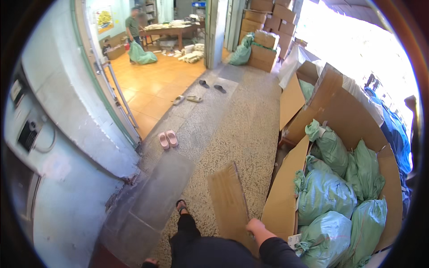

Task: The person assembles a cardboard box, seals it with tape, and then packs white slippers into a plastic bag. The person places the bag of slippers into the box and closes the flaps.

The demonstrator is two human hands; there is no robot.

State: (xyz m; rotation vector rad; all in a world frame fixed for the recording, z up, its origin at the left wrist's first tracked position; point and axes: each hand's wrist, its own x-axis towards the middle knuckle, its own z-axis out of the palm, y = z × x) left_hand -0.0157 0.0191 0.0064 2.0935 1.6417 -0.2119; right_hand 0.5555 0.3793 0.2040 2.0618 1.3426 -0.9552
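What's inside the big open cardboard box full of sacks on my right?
Several green woven sacks, some visibly knotted, are piled inside the open cardboard box. The fabric hides their contents, and the pile covers the box's bottom.

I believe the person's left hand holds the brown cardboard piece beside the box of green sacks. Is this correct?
The hand is wrong: in the head view, the right hand holds the cardboard piece beside the box of green sacks.

The left grip [151, 261], near the lower edge, is too small to read. What fills the sacks [328, 193] is hidden.
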